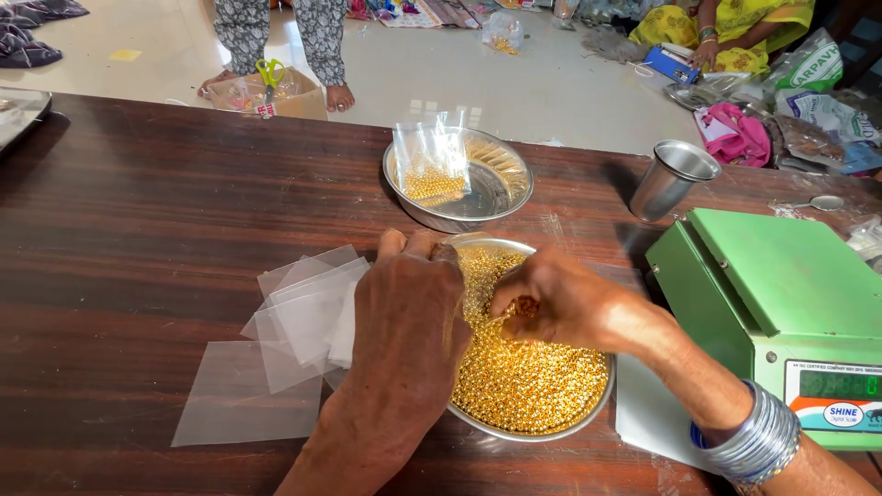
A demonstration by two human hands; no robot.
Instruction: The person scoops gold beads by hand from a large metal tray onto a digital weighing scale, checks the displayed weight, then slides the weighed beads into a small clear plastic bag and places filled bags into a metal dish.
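Wooden table [138, 230], two steel bowls [501, 207].

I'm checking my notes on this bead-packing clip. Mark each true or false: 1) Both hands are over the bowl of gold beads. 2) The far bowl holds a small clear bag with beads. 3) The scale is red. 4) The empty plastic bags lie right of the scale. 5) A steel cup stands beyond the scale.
1) True: the left hand and right hand are over the bowl of gold beads.
2) True: the far bowl holds a small clear bag with beads.
3) False: the scale is green.
4) False: the empty plastic bags lie left of the bead bowl.
5) True: the steel cup stands there.
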